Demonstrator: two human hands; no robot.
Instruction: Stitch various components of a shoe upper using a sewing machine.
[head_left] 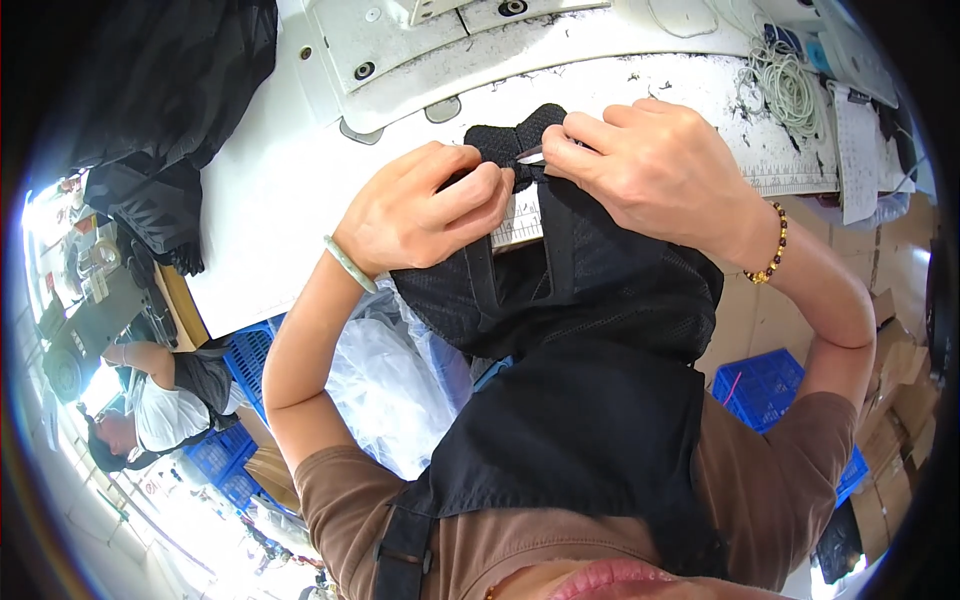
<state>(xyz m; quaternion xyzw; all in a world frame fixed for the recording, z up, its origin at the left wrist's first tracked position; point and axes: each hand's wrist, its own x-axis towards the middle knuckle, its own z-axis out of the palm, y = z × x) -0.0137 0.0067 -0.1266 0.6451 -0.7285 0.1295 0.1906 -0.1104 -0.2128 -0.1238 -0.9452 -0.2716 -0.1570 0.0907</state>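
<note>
A black mesh fabric piece (620,275), sewn with straps or bands, hangs over the table's near edge toward my apron. My left hand (425,205) is closed, pinching the fabric's upper part between thumb and fingers. Just right of it, my right hand (660,165) is closed around a small pointed metal tool (531,157). Only its bright tip shows, touching or nearly touching the fabric between both hands; the rest is hidden in my fingers. Through a gap between two bands, a strip of printed ruler shows on the table.
The white table (270,220) carries a machine bed (440,60) at the back. Black fabric (160,90) is heaped at left, and a tangle of pale cord (785,90) lies at far right. Clear plastic (385,370) and blue crates (760,388) are below. Another person (170,405) works at left.
</note>
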